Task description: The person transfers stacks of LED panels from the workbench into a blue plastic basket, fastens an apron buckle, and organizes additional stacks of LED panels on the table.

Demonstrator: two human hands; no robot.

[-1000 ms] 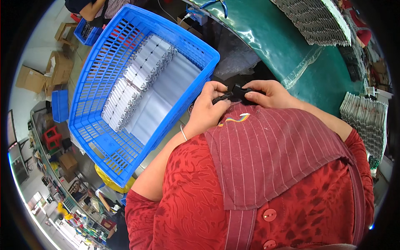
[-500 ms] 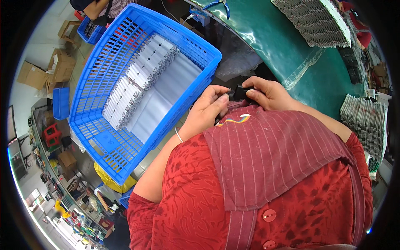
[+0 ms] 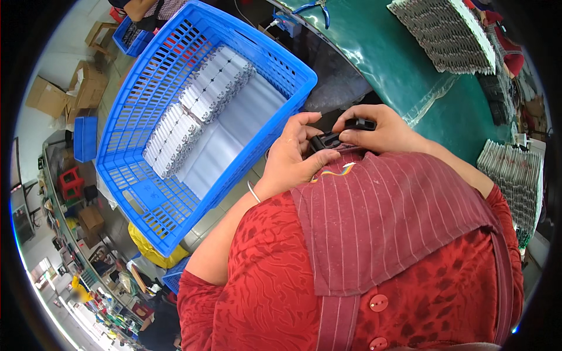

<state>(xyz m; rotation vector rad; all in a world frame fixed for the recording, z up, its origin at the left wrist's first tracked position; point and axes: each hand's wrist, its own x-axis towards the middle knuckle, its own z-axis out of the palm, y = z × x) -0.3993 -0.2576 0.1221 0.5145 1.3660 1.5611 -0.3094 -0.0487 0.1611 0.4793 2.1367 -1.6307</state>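
In front of my chest, my left hand (image 3: 297,151) curls around one end of a small black plastic part (image 3: 324,141), with its thumb below and its fingers above. My right hand (image 3: 381,130) pinches a second black piece (image 3: 360,124) between thumb and fingers, right beside the first. Whether the two black pieces are joined cannot be made out, since the fingers partly cover them. Both hands are close together, just above the top edge of a striped dark red apron (image 3: 380,205).
To the left stands a large blue plastic crate (image 3: 202,205) holding stacked white slotted strips (image 3: 213,82). A green-topped table (image 3: 404,70) curves along the right, with blue-handled pliers (image 3: 316,8) and a stack of thin parts (image 3: 442,35) on it. Another stack (image 3: 510,178) is farther right.
My left hand has opened its fingers wider, with the thumb shifted lower. The black piece in my right hand has turned and now shows above the fingers. The view has shifted slightly.
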